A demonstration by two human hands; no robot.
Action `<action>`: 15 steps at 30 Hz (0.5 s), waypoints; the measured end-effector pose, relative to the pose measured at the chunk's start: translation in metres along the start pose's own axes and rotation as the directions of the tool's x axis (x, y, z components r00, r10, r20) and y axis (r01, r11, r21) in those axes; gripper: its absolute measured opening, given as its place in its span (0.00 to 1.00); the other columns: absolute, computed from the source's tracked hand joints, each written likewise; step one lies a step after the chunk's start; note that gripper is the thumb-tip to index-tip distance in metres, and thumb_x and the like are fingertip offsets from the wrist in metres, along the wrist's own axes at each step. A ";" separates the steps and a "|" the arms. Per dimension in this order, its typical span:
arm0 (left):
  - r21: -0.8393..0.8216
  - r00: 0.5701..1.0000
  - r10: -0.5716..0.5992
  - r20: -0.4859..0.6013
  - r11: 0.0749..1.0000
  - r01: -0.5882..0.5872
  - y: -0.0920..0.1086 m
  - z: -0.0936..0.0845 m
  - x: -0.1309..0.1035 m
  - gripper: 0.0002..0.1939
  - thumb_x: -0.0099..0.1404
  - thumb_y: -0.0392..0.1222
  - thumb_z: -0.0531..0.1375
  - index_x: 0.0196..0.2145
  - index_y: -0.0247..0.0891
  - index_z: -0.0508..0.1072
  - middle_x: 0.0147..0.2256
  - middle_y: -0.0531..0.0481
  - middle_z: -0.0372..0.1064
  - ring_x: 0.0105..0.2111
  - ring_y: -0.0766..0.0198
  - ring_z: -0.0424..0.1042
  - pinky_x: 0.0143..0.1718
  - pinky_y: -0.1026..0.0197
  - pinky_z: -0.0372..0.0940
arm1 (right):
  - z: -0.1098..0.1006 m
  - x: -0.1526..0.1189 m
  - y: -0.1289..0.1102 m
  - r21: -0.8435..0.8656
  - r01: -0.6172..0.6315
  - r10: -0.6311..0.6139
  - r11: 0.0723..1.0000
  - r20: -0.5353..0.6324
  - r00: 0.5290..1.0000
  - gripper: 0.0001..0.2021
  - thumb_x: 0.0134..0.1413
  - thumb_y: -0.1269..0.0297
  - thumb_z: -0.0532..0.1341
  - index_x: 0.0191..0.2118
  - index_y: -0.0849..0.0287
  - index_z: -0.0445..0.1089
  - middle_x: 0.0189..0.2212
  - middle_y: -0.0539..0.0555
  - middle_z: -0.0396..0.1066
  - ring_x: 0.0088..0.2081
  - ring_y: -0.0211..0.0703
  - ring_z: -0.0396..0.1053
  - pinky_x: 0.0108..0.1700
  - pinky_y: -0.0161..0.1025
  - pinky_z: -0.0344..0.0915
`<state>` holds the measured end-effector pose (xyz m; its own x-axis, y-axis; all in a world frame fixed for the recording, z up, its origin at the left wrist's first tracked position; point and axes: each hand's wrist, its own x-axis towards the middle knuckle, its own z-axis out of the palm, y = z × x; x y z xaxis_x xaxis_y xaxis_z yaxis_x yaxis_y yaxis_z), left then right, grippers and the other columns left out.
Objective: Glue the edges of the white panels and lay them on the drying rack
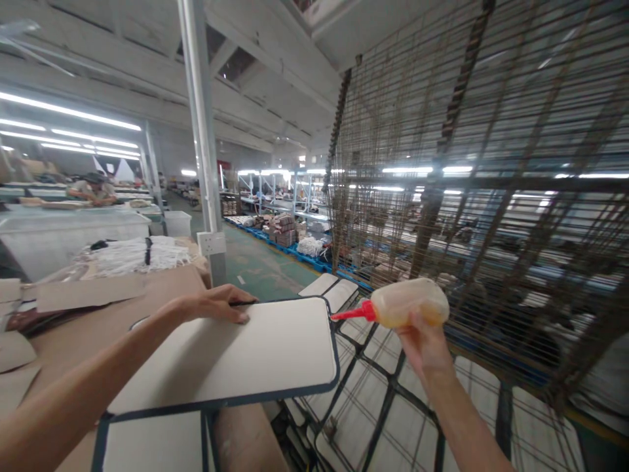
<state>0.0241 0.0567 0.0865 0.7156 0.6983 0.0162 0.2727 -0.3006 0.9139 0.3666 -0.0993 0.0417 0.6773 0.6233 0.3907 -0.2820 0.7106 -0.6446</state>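
A cream panel with rounded corners and a dark blue edge (pixel 275 347) lies tilted in front of me. My left hand (pixel 221 305) grips its far edge, thumb on the cream face and fingers at the rim. In my right hand (pixel 422 341) is a squeeze bottle (pixel 410 303), lying nearly level, with some amber liquid inside. Its red nozzle points left, and the tip is at the panel's right edge near the far corner. Another cream panel with a dark edge (pixel 154 442) lies beneath, at the near left.
A tall wire rack (pixel 393 216) rises on the right, with several similar panels (pixel 393 419) on its lower mesh. Cardboard pieces (pixel 91 293) and white strips (pixel 142 255) lie on the left table. A metal post (pixel 199 131) stands ahead. A person (pixel 93 189) sits far left.
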 end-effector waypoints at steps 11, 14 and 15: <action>-0.068 0.997 -0.046 0.067 0.996 0.051 0.031 0.006 -0.010 0.15 0.39 0.41 0.70 0.29 0.37 0.80 0.26 0.48 0.76 0.30 0.48 0.74 0.28 0.59 0.67 | -0.005 0.004 -0.015 -0.054 -0.027 0.030 0.998 0.064 0.998 0.32 0.17 0.61 0.77 0.39 0.57 0.73 0.23 0.49 0.73 0.27 0.42 0.68 0.35 0.42 0.68; -0.050 0.995 -0.076 0.064 0.996 0.079 0.033 0.006 -0.013 0.14 0.41 0.42 0.70 0.29 0.38 0.80 0.25 0.49 0.75 0.30 0.50 0.74 0.28 0.60 0.67 | -0.007 0.003 -0.017 -0.063 -0.043 0.048 0.997 0.074 0.996 0.33 0.15 0.62 0.77 0.39 0.56 0.73 0.22 0.48 0.73 0.26 0.41 0.68 0.33 0.41 0.68; -0.022 0.990 -0.092 0.109 0.995 0.095 0.033 0.007 -0.014 0.14 0.42 0.43 0.70 0.30 0.38 0.80 0.26 0.48 0.75 0.31 0.50 0.74 0.29 0.60 0.67 | -0.008 0.003 -0.018 -0.068 -0.050 0.055 0.996 0.078 0.995 0.33 0.15 0.62 0.77 0.39 0.56 0.73 0.22 0.48 0.72 0.26 0.41 0.68 0.33 0.40 0.68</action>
<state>0.0273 0.0325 0.1142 0.7536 0.6477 -0.1122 0.3252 -0.2190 0.9199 0.3792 -0.1126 0.0489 0.6060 0.6851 0.4043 -0.2690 0.6548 -0.7063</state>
